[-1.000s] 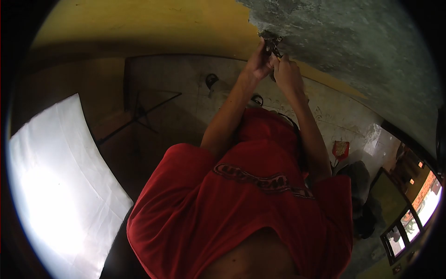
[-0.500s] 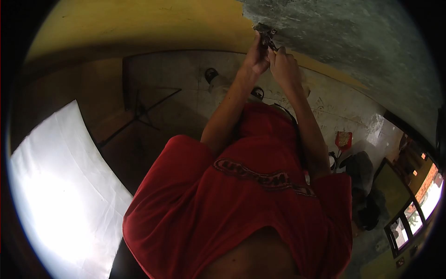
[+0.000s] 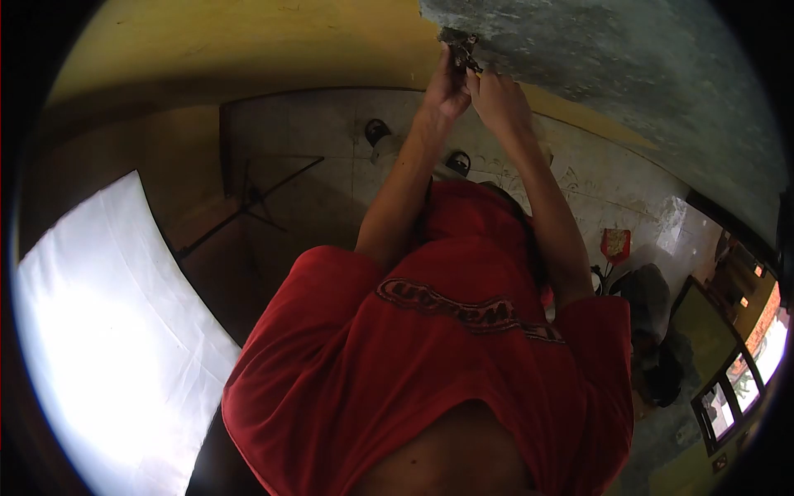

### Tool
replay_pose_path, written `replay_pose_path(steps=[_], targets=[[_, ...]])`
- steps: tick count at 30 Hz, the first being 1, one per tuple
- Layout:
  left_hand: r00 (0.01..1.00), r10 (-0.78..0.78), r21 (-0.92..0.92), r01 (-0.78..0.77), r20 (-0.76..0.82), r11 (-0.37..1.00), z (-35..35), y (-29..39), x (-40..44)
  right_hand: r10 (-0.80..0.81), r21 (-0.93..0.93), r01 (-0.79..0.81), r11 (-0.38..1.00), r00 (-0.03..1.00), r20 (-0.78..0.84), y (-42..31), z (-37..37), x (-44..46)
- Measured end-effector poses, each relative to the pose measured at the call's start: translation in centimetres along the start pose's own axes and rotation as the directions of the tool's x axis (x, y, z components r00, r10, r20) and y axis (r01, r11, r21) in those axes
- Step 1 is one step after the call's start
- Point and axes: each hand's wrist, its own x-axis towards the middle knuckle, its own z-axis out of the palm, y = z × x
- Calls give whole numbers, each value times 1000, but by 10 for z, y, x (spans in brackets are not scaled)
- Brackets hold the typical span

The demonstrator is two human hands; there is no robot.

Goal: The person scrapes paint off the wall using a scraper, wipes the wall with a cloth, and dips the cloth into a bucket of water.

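Fingers of the right hand were curled together and clamped on the lower end of a slim dark piece; those of the left hand mostly went out of sight behind it, thumb pointing up, so from where I stood I couldn't tell whether they gripped or only steadied it.

Biggest of all was the wall: grey plaster spread above the fingers and away to their right, yellow paint to their left. Well below them ran the pale tiled floor, and far down to the left glared a white sheet. The person's red shirt filled the space under both arms. A red dustpan sat well apart, below and right.

What mattered was small and close. Just above the fingertips, at the border of grey and yellow, was a dark ragged patch. The dark piece slanted from there down and rightward, its long axis leading into the right hand, with the left alongside; the left thumb was nearer the patch. Smallest was a fleck of yellow at the right fingertips.
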Motion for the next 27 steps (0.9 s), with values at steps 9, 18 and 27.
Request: replay_pose_path(steps=[9, 18, 27], targets=[[997, 1, 103, -9, 77, 995, -11, -17, -15, 17, 99, -22, 995, 998, 55, 11, 3, -14], [997, 74, 95, -75, 10, 993, -6, 0, 3, -27, 87, 27, 996, 1000, -7, -1, -11, -1], [996, 73, 57, -71, -48, 996, 13, 3, -9, 53, 91, -60, 994, 996, 74, -11, 0, 2]])
